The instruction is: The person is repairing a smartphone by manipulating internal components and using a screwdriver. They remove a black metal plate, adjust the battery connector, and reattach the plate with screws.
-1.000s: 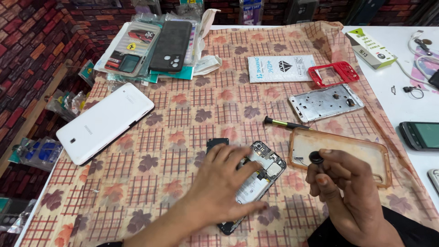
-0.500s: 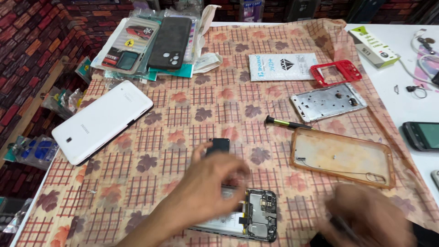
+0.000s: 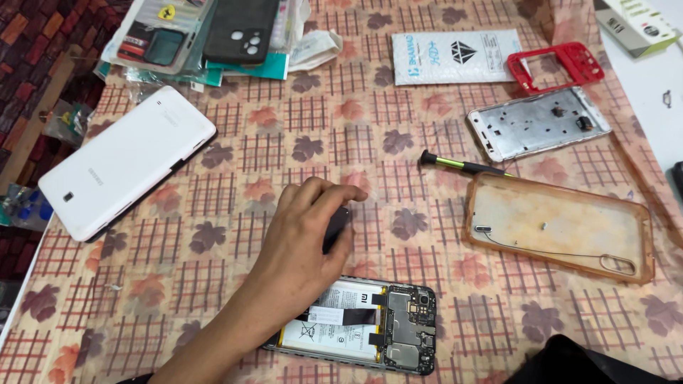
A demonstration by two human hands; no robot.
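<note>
Nearest the camera an opened phone [image 3: 363, 326] lies flat on the cloth-covered surface [image 3: 213, 284], its battery and circuit board showing; the left forearm crosses its near end; just beyond it the left hand [image 3: 306, 242] has its grip closed on a small dark part [image 3: 336, 227], held just over the cloth; the right hand is out of view; to the right lies a clear orange phone case [image 3: 562, 227]; farther off a screwdriver [image 3: 462, 166], a white tablet [image 3: 124, 171] and a metal phone frame [image 3: 537, 124].
</note>
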